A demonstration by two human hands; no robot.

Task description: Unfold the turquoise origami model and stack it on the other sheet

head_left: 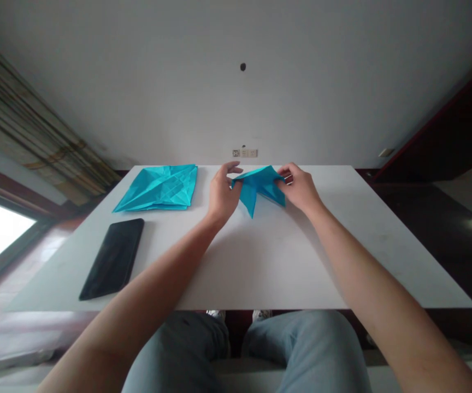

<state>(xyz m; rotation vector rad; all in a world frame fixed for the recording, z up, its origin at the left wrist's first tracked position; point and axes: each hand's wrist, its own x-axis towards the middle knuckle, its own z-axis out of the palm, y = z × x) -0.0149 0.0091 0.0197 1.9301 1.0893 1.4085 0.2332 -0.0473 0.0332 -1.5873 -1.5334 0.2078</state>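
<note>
A piece of blue folded paper [263, 180] is held between my two hands, above the far middle of the white table. It is creased into several flaps, with one pointed flap hanging down toward me. My left hand [224, 191] pinches its left edge between thumb and fingers, the other fingers raised. On the right side, my right hand [297, 185] grips the paper's edge, thumb in front and fingers curled behind. Part of the paper is hidden by the fingertips.
Creased blue paper sheets [162, 188] lie at the table's back left. A black phone [113, 259] rests in front of them, near my left forearm. The white table [269, 273] meets a grey wall with sockets [245, 153]. A curtain [27, 120] hangs at left.
</note>
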